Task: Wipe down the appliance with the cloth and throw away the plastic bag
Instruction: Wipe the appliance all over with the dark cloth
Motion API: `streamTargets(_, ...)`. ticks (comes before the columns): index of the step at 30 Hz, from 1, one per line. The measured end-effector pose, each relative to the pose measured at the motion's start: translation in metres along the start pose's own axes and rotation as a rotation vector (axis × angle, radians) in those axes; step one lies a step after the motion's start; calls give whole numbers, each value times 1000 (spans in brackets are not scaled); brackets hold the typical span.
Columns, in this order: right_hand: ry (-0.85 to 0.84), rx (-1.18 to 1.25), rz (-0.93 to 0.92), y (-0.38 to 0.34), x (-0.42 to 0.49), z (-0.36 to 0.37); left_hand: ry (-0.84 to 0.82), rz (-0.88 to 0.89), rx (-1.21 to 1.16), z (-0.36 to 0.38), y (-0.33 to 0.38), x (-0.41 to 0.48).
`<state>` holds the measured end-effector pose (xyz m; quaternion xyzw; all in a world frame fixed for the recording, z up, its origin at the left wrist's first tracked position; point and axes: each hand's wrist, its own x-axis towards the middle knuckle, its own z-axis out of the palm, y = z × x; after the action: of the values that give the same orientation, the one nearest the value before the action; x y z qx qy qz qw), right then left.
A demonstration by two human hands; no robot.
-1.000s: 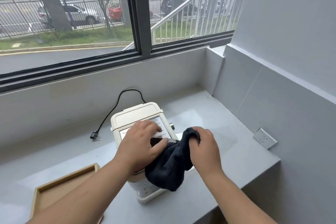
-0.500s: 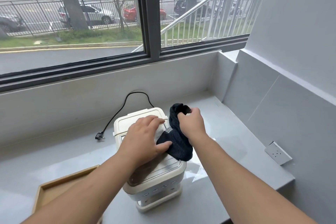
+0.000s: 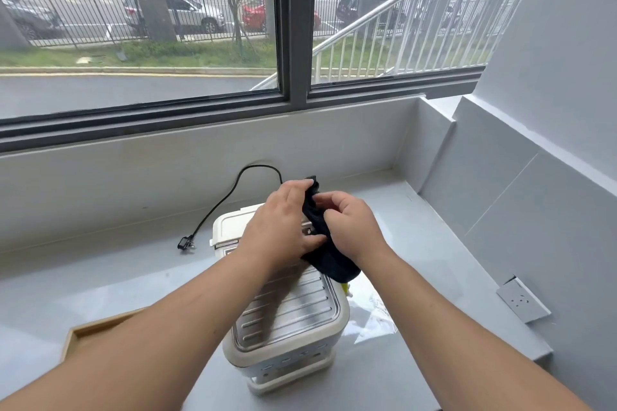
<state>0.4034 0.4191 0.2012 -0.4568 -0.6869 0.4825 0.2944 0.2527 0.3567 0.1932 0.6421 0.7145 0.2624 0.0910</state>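
A cream-white appliance (image 3: 287,314) with a ribbed metal top stands on the grey counter (image 3: 434,260). Above its rear half both my hands hold a dark cloth (image 3: 329,257). My left hand (image 3: 283,227) pinches the cloth's upper end, and my right hand (image 3: 350,227) grips it lower down, so the cloth hangs bunched between them. A clear plastic bag (image 3: 374,317) lies flat on the counter just right of the appliance, partly hidden behind it.
The appliance's black cord (image 3: 230,197) loops back to the wall and its plug (image 3: 185,242) lies on the counter at left. A wooden tray (image 3: 86,334) sits at the front left. A wall socket (image 3: 521,302) is on the right wall.
My left hand has lifted off the appliance's top and taken hold of the cloth. The cloth, earlier draped on the appliance, is now raised and bunched between both hands.
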Motion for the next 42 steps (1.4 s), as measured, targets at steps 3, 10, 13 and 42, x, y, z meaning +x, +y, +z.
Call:
streamTargets(3, -8, 13, -48, -5, -2, -5, -8, -60, 40, -5, -2, 7)
streamTargets(10, 104, -306, -269, -13, -9, 4, -21, 2, 281, -19, -14, 6)
streamTargets(13, 109, -446, -319, -12, -9, 16, 64, -20, 390, -39, -41, -6)
streamTargets(42, -74, -930, -347, -22, -38, 109, 22, -1041, -1032, 22, -156, -108)
